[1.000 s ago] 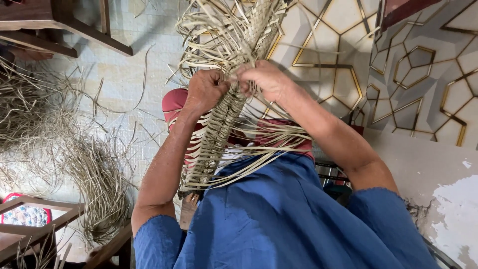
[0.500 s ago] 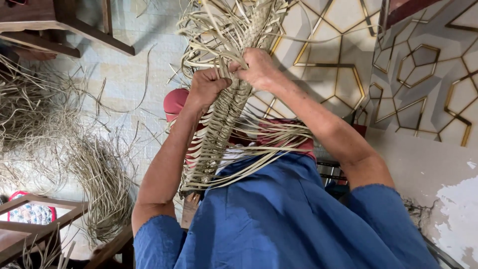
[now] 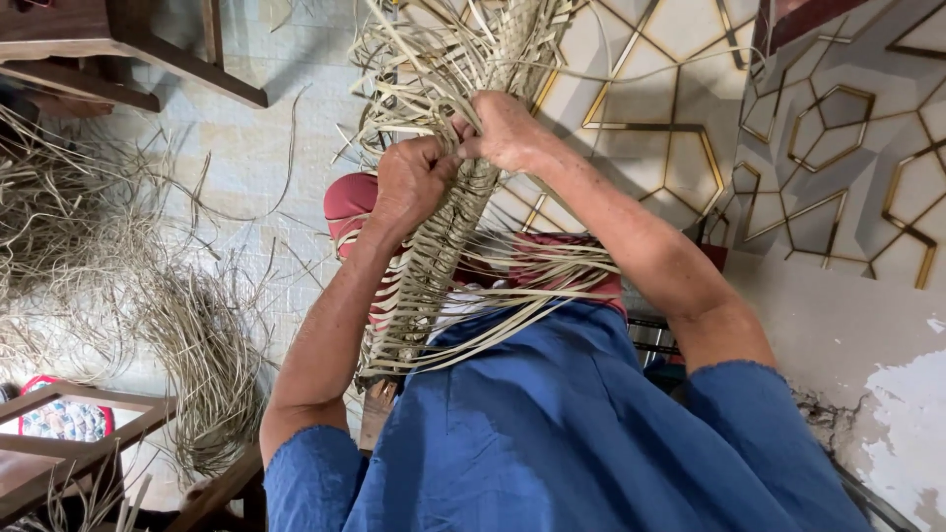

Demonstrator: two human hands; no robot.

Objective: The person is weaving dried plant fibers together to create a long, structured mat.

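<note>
Nearest, the blue sleeves (image 3: 552, 443) lead up to both hands at the woven strip (image 3: 434, 266). The left hand (image 3: 412, 182) is closed around its braided edge; the right hand (image 3: 505, 128), just beside, pinches a loose strand (image 3: 463, 148). This looks like mid-plaiting; crossing that strand calls for steady tension. Beyond the left hand, dried fibres (image 3: 187, 335) litter the tiled floor (image 3: 246, 158); past the right, a patterned wall (image 3: 838, 148).
</note>
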